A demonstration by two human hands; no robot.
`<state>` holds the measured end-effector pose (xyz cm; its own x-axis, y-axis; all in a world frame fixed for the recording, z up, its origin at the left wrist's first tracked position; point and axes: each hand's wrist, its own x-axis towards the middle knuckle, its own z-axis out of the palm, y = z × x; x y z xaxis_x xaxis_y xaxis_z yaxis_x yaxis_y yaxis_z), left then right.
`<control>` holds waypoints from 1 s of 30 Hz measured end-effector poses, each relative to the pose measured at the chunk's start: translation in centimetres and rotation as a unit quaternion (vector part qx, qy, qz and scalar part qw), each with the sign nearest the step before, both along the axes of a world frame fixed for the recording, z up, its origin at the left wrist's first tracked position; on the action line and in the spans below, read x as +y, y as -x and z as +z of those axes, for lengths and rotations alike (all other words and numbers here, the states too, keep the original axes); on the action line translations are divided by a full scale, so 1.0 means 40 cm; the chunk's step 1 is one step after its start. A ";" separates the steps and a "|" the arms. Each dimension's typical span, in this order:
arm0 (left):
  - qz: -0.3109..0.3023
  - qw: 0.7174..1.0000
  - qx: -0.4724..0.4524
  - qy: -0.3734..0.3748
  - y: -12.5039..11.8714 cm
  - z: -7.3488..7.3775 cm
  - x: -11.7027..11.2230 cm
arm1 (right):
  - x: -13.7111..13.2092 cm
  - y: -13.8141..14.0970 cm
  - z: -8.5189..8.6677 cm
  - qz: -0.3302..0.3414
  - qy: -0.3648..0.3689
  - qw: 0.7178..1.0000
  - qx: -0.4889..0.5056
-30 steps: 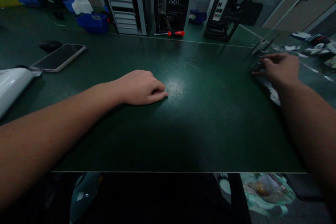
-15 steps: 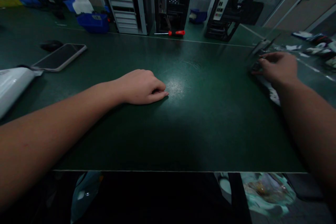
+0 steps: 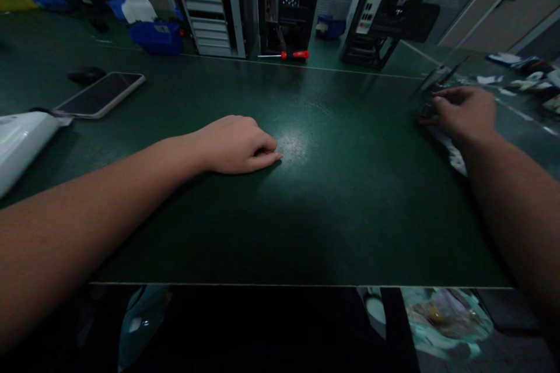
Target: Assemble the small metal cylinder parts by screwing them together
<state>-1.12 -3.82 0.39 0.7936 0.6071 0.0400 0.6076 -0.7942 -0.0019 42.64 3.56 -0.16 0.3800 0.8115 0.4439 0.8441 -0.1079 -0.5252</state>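
The left hand (image 3: pixel 238 144) lay loosely curled, holding nothing, on the green mat (image 3: pixel 350 204). At 3 o'clock, the right hand (image 3: pixel 466 112) gripped a dark, blurred part (image 3: pixel 426 109) by the mat's edge.

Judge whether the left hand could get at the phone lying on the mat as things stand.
Probably yes. The left hand rests curled on the green mat, holding nothing visible, and the phone lies face up to its left with only bare mat between them.
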 end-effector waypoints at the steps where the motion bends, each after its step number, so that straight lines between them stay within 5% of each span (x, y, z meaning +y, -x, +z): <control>1: 0.000 1.000 -0.001 0.000 0.000 0.000 0.000 | 0.000 0.000 0.000 0.001 0.002 1.000 0.000; 30: 0.007 1.000 -0.016 0.006 -0.001 0.005 -0.003 | -0.005 0.010 0.004 0.028 0.012 1.000 -0.007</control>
